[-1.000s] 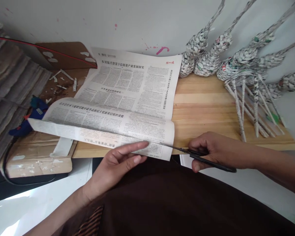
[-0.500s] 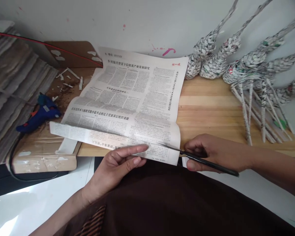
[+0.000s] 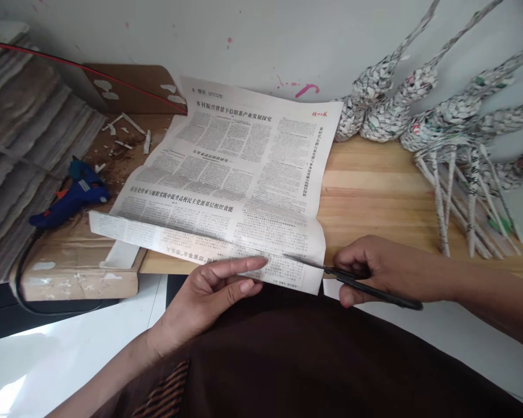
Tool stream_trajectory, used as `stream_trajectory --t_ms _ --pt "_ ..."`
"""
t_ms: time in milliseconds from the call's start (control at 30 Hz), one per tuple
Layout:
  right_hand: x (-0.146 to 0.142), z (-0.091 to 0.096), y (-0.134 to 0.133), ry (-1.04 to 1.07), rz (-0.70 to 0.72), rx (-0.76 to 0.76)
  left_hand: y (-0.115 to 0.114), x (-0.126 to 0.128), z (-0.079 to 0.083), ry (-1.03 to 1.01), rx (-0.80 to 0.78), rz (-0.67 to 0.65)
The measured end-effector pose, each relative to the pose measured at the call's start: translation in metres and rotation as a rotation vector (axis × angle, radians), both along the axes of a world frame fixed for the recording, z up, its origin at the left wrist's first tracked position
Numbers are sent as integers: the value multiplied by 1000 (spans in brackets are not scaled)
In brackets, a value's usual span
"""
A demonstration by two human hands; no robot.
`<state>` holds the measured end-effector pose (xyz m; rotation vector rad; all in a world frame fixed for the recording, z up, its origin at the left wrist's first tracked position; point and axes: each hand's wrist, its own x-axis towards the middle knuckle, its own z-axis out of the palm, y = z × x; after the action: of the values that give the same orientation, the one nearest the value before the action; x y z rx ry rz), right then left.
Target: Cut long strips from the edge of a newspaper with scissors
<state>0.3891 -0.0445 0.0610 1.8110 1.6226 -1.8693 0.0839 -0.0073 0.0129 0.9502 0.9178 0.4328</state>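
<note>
A sheet of newspaper (image 3: pixel 253 157) lies on the wooden table, its near edge folded up into a strip that hangs over the table's front. My left hand (image 3: pixel 218 296) pinches that folded strip near its middle, thumb below and index finger stretched along the paper. In my right hand (image 3: pixel 370 270) is a pair of black-handled scissors (image 3: pixel 375 290). Its blades reach leftward into the fold from the paper's right edge, and the lower blade is mostly hidden by the paper.
At the left, a blue glue gun (image 3: pixel 76 191) rests on a cardboard piece (image 3: pixel 70 284) beside a tall stack of paper (image 3: pixel 21 145). Several woven paper vessels (image 3: pixel 383 110) lean on the wall at the right. Rolled paper sticks (image 3: pixel 470 203) lie on the wooden table (image 3: pixel 375 191).
The view has shifted slightly, so most things appear a little to the right. Both hands keep their holds, and the scissors remain at the fold's right end.
</note>
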Motion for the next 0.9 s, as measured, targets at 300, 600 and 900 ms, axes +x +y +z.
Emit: stream_trajectory --t_ms 300,600,900 --pt "-16 14 18 11 132 16 0 -4 1 -1 3 -39" --pt "-15 3 16 59 51 -17 1 -5 -2 0 -36 -49" --pt "-15 3 16 53 67 -26 1 -7 -1 -45 -57 -69"
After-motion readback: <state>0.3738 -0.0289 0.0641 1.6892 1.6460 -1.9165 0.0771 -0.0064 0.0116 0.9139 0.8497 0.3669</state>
